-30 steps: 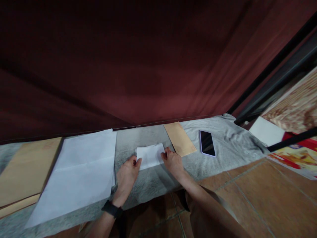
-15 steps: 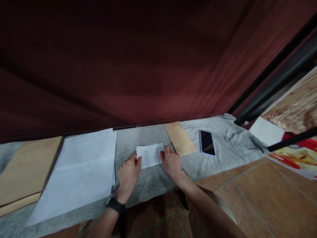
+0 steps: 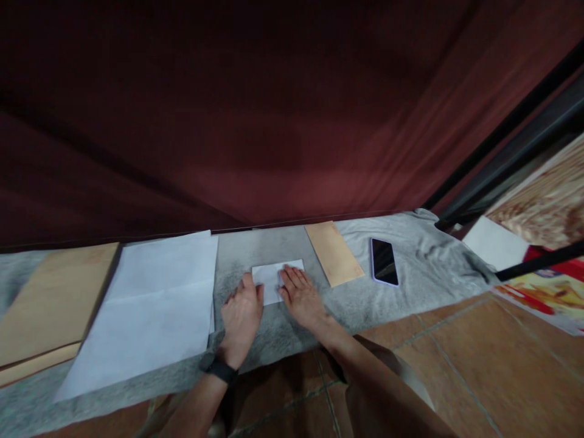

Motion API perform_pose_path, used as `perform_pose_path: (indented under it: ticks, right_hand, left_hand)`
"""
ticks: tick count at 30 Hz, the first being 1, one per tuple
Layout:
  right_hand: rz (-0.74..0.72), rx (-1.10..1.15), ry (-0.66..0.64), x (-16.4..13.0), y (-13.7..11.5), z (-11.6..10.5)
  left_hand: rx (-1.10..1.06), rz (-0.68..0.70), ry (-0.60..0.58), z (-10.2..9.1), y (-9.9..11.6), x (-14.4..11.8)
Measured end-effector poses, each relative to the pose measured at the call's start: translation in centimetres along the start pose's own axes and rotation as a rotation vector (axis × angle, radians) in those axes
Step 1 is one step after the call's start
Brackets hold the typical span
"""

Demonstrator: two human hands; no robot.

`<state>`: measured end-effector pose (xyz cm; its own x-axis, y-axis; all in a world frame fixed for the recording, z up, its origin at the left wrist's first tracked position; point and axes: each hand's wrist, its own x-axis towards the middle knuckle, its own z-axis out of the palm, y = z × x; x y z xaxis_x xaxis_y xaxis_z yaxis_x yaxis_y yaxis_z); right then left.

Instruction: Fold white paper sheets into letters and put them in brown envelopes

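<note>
A small folded sheet of white paper [image 3: 267, 277] lies on the grey cloth [image 3: 274, 243] in front of me. My left hand [image 3: 243, 307] is closed at its left edge, with curled fingers and the thumb against the paper. My right hand [image 3: 301, 295] presses flat on the right half, fingers stretched out and covering part of it. To the right of the paper rests a tan envelope [image 3: 334, 252]. Large white sheets [image 3: 150, 304], with a crease across the top one, lie to the left of my hands.
A stack of brown envelopes [image 3: 50, 298] occupies the far left. The phone [image 3: 384, 261] lies right of the tan envelope. Behind the cloth hangs a dark red curtain [image 3: 274, 152]. Black bars [image 3: 511, 140] and a printed box [image 3: 547, 286] stand at the right, above the tiled floor [image 3: 479, 359].
My right hand has moved left from the folded paper's right edge onto its top, and its fingers have flattened out. My left hand stays at the left edge.
</note>
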<state>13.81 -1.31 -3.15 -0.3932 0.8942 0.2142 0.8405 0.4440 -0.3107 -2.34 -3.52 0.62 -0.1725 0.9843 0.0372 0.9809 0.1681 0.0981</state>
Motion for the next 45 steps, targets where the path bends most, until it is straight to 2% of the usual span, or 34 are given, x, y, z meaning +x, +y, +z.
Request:
perform_pose_path:
  ticks: [4,7,9,13,21,30,32,35,39,45]
  right_hand:
    - [0.003,-0.036,-0.025,-0.3,0.0,0.6]
    - [-0.002,-0.059,-0.024,-0.4,0.0,0.7]
    - [-0.008,-0.069,-0.028,-0.4,0.0,0.8]
    - [0.010,-0.087,-0.028,-0.6,0.1,1.0]
    - [0.067,-0.132,-0.026,-0.9,1.5,1.0]
    - [0.138,-0.131,0.005,-1.6,3.1,-0.1]
    - [0.145,-0.107,0.021,-1.5,3.0,-0.5]
    - [0.076,-0.045,0.025,-1.0,2.2,-0.9]
    - [-0.029,0.015,-0.045,-0.3,0.9,-0.7]
    - [0.006,-0.059,-0.071,-0.4,0.5,0.3]
  left_hand:
    - [0.008,0.290,0.153,1.4,0.2,0.0]
    - [-0.078,0.480,0.144,3.0,0.6,-0.2]
    - [-0.102,0.519,0.114,3.9,0.9,-0.2]
    - [-0.088,0.491,0.092,4.5,1.0,-0.3]
    - [-0.062,0.423,0.072,4.3,1.2,-0.8]
    - [-0.063,0.402,0.080,4.0,1.5,-1.1]
    - [-0.064,0.398,0.076,4.1,1.5,-1.1]
    - [-0.069,0.404,0.087,4.5,1.4,-1.0]
    - [-0.070,0.429,0.101,4.8,1.2,-0.9]
    - [-0.060,0.410,0.064,4.5,0.8,-0.5]
